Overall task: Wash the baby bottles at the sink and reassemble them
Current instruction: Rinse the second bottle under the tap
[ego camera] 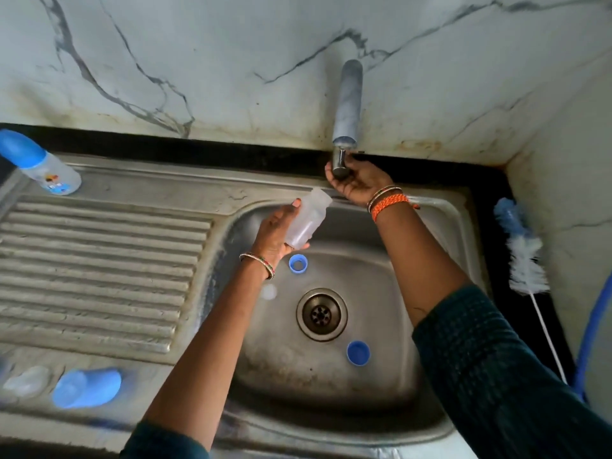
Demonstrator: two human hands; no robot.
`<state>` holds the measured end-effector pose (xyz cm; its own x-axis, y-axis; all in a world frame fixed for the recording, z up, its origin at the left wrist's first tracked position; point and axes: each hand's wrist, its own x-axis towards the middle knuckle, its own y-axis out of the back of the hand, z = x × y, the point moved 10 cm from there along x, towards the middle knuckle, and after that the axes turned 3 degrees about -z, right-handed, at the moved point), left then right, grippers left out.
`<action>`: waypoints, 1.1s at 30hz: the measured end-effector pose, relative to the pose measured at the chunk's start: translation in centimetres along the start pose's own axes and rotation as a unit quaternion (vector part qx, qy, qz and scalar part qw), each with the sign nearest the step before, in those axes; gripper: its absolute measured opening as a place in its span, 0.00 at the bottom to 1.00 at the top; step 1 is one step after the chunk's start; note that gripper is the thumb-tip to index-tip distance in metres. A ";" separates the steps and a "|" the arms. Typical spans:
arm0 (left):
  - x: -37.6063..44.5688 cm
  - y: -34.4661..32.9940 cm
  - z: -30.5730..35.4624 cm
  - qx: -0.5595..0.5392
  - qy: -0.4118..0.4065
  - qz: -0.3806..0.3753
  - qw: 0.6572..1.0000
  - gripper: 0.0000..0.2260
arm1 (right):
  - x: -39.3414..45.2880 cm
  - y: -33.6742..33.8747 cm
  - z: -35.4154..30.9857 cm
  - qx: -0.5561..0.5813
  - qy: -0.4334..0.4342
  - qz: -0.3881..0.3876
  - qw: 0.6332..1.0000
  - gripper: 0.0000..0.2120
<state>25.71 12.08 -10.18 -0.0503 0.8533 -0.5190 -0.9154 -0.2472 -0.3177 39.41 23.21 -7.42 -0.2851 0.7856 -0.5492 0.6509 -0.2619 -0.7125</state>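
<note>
My left hand (276, 231) grips a clear, empty baby bottle body (308, 220) over the steel sink basin (390, 286), its open mouth tilted up toward the tap. My right hand (356, 182) curls round the chrome knob under the tap spout (347, 104). In the basin lie a blue screw ring (298, 263), a blue cap (358, 352) and a clear teat (268, 291). A second, assembled bottle with a blue cap (39, 167) lies at the back left of the drainboard.
A ribbed drainboard (99, 266) fills the left side. A blue cap (87, 387) and a clear teat (28, 380) lie at its front edge. A bottle brush (525, 256) lies on the black counter at the right. The drain (322, 314) is in the basin's middle.
</note>
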 end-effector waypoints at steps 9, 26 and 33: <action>-1.2 -0.2 -0.6 0.013 0.013 0.003 1.000 0.21 | -1.1 0.5 -0.6 -0.133 0.068 0.051 0.988 0.07; -3.8 -3.1 -2.4 0.015 0.030 0.013 0.999 0.21 | -9.0 2.4 1.6 -0.507 0.275 0.110 0.809 0.13; -6.8 -2.2 3.8 0.319 -0.322 0.107 0.885 0.12 | -8.5 1.6 4.8 -0.388 0.065 -0.033 0.919 0.11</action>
<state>26.55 8.55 -2.90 -0.2792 0.9536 0.1124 -0.8864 -0.3010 0.3518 39.53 13.44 -5.96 -0.2874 0.8593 -0.4230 0.9556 0.2272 -0.1876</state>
